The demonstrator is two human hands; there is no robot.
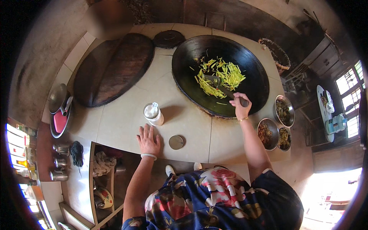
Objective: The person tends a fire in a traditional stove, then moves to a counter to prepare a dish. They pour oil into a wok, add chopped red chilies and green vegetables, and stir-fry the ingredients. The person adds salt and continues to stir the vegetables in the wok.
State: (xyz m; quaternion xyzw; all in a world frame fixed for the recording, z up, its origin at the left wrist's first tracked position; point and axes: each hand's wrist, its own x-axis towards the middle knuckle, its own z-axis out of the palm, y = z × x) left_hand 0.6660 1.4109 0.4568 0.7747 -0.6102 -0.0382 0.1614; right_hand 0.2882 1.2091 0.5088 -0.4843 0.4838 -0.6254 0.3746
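Note:
My right hand grips the wooden handle of a spatula over a large black wok set into the tiled stove top. The blade rests among green vegetable strips, which are mixed with a few small red bits and lie in the wok's middle. Flat on the tiles, my left hand has its fingers spread and holds nothing. Just beyond its fingertips stands an uncovered glass jar of white granules with a light-coloured handle sticking out. A round lid lies to the right of that hand.
A big round wooden cover and a small dark lid lie at the back left. Metal bowls of food stand at the right edge. A ladle and pink item are at the left, above metal cups.

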